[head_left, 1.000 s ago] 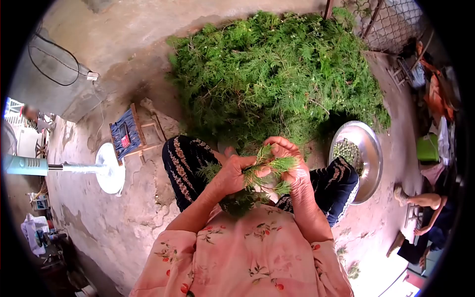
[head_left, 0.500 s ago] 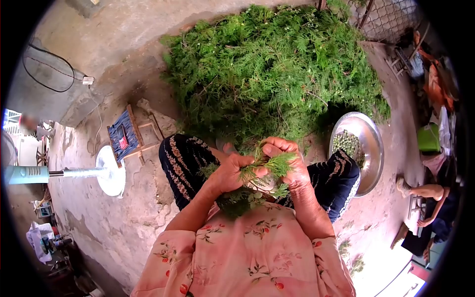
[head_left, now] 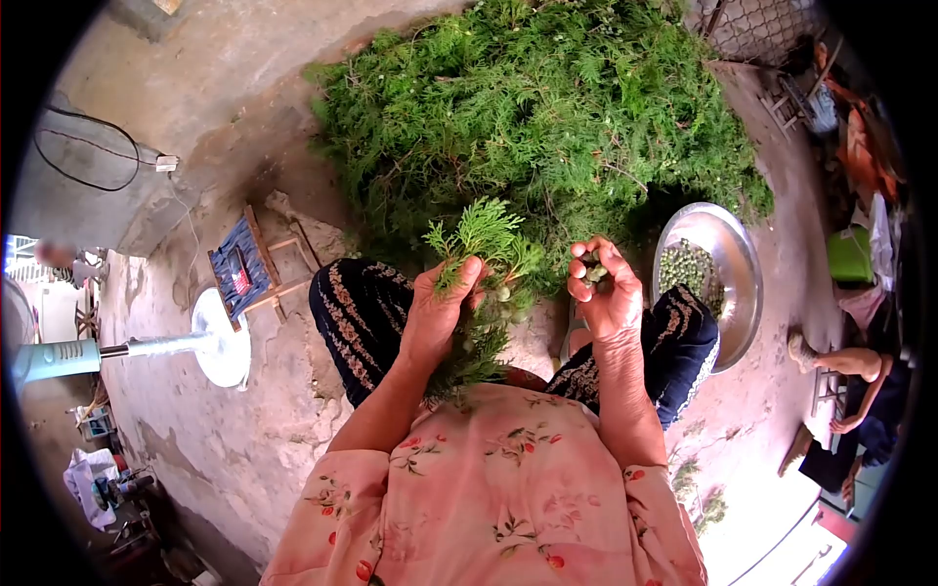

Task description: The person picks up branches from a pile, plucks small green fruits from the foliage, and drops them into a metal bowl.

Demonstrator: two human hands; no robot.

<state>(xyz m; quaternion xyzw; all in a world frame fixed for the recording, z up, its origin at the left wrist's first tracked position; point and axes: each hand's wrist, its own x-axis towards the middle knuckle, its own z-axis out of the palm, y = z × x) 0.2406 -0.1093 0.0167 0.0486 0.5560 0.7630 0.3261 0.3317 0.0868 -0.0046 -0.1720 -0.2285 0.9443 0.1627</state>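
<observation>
A green leafy sprig point(head_left: 481, 234) with a few round green pods is pinched in my left hand point(head_left: 437, 311), above my lap. My right hand point(head_left: 611, 293) is apart from it to the right, palm turned up, its fingers curled round small green pods point(head_left: 593, 270). Beyond both hands lies a large heap of green branches point(head_left: 547, 127). Beside my right knee, a wide metal basin point(head_left: 747, 308) holds many small green pods point(head_left: 689, 276).
A small folding stool point(head_left: 242, 266) with a phone on it stands at the left, near a pale blue fan point(head_left: 59, 359). Another person's leg point(head_left: 848, 362) and arm show at the far right, below a green container point(head_left: 848, 256). Wire mesh is at the upper right.
My hands have moved apart. The sprig is now in my left hand only, and my right hand has shifted right with pods in its curled fingers. The view has tilted slightly.
</observation>
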